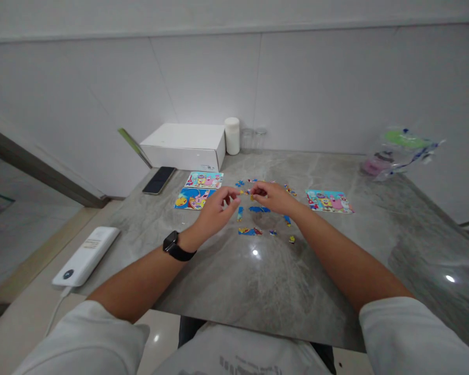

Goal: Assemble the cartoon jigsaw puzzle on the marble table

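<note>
My left hand [219, 209], a black watch [172, 246] on its wrist, hovers at the left of a group of jigsaw pieces. Its fingers are loosely bent, with the thumb apart and nothing seen between them. Facing it, my right hand [272, 196] pinches a small yellowish jigsaw piece [252, 197]. Around the hands lie a joined strip of pieces [250, 232], a blue section [259, 209], an upright blue section [240, 214], a loose blue piece [239, 184] and a yellow piece [292, 239]. Some pieces behind the hands are partly hidden.
Two cartoon picture panels [204, 180] lie left of the pieces, another panel [330, 201] right. Behind stand a white box [183, 146], a white bottle [232, 136] and clear glasses [260, 140]. A phone [159, 180], power bank [86, 256] and plastic bag [402, 151] rest near the edges.
</note>
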Demonstrator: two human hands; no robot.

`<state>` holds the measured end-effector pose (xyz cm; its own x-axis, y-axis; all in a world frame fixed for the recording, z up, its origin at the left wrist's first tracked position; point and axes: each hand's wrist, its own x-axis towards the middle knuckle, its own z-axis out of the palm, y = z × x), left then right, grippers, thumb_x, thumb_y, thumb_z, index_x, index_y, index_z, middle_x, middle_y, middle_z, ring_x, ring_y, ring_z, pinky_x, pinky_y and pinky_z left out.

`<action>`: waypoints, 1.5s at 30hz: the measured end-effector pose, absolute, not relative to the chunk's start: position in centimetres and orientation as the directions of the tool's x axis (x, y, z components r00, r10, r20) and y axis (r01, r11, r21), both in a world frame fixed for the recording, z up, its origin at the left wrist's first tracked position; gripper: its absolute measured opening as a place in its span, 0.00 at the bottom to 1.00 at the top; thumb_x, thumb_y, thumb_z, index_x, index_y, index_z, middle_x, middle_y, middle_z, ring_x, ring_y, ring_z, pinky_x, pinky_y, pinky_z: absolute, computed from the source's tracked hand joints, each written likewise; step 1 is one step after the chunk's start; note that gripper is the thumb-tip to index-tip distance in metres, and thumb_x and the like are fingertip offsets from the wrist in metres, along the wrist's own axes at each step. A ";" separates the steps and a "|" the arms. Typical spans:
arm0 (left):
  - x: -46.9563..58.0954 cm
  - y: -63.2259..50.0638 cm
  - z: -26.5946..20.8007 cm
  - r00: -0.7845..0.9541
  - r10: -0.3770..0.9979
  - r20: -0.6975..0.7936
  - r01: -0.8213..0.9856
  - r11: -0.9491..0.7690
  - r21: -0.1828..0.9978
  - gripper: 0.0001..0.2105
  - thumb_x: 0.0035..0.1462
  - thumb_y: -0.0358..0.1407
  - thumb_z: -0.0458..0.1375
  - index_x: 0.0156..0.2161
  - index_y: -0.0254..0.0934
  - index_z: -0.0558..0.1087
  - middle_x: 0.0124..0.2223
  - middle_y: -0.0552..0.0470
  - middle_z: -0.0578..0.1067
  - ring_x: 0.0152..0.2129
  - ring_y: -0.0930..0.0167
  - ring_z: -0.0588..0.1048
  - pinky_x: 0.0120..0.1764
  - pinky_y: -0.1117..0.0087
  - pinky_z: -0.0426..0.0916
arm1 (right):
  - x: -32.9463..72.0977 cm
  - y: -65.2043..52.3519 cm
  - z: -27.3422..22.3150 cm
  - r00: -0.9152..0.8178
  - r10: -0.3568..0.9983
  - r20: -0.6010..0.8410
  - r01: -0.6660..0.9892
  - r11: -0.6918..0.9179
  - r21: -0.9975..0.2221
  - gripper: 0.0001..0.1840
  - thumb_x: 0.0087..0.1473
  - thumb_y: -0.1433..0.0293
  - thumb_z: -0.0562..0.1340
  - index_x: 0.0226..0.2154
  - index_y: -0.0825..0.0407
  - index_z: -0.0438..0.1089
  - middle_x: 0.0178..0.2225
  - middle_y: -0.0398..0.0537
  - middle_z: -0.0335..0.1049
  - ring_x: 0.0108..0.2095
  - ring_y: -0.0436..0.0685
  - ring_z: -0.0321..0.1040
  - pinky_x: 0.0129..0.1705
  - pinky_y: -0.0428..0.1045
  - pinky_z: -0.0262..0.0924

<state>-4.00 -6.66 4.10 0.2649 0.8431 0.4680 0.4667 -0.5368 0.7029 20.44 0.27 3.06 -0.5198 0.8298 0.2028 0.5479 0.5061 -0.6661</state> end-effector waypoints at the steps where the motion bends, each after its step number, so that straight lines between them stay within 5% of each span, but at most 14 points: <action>1: -4.5 -7.4 3.5 0.312 0.827 0.468 0.501 -0.561 0.659 0.07 0.68 0.38 0.60 0.48 0.40 0.76 0.43 0.50 0.78 0.35 0.70 0.73 0.42 0.67 0.70 | 20.0 0.4 3.5 -0.540 0.820 0.189 0.578 0.524 -0.625 0.08 0.59 0.72 0.64 0.41 0.51 0.78 0.36 0.46 0.79 0.35 0.54 0.71 0.40 0.48 0.61; 9: -7.8 -7.8 1.2 0.547 0.776 0.315 0.597 -0.625 0.503 0.05 0.67 0.33 0.60 0.42 0.39 0.80 0.41 0.49 0.79 0.39 0.67 0.77 0.45 0.65 0.71 | 17.4 -0.1 2.7 -0.664 0.748 0.008 0.601 0.540 -0.590 0.06 0.55 0.76 0.65 0.36 0.52 0.78 0.34 0.46 0.79 0.34 0.54 0.72 0.39 0.47 0.60; 17: -6.0 -10.1 1.9 0.790 0.595 0.147 0.501 -0.765 0.405 0.12 0.72 0.38 0.57 0.55 0.43 0.80 0.48 0.47 0.80 0.46 0.66 0.77 0.49 0.65 0.72 | 17.4 -1.0 1.6 -0.660 0.751 -0.034 0.578 0.478 -0.662 0.07 0.53 0.75 0.66 0.36 0.51 0.77 0.29 0.42 0.77 0.30 0.52 0.70 0.35 0.46 0.58; 26: -5.0 -14.2 4.2 0.794 0.608 -0.026 0.598 -0.772 0.214 0.15 0.69 0.40 0.61 0.57 0.37 0.75 0.56 0.42 0.78 0.49 0.59 0.77 0.52 0.57 0.73 | 16.8 -2.4 1.7 -0.706 0.697 -0.127 0.597 0.489 -0.635 0.08 0.54 0.75 0.65 0.37 0.51 0.78 0.31 0.42 0.79 0.30 0.51 0.72 0.34 0.45 0.60; 45: -4.9 -14.1 4.1 0.763 0.644 -0.058 0.645 -0.750 0.150 0.13 0.70 0.40 0.59 0.55 0.36 0.75 0.56 0.43 0.78 0.47 0.60 0.78 0.50 0.58 0.73 | 16.4 -2.9 1.0 -0.698 0.706 -0.118 0.645 0.549 -0.531 0.09 0.54 0.76 0.67 0.37 0.49 0.80 0.31 0.43 0.81 0.31 0.53 0.74 0.34 0.46 0.58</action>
<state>-4.87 -14.10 4.05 0.7626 0.6443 -0.0576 0.6447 -0.7497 0.1497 16.41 -2.88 0.97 -0.6979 0.7065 -0.1175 0.6455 0.5494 -0.5306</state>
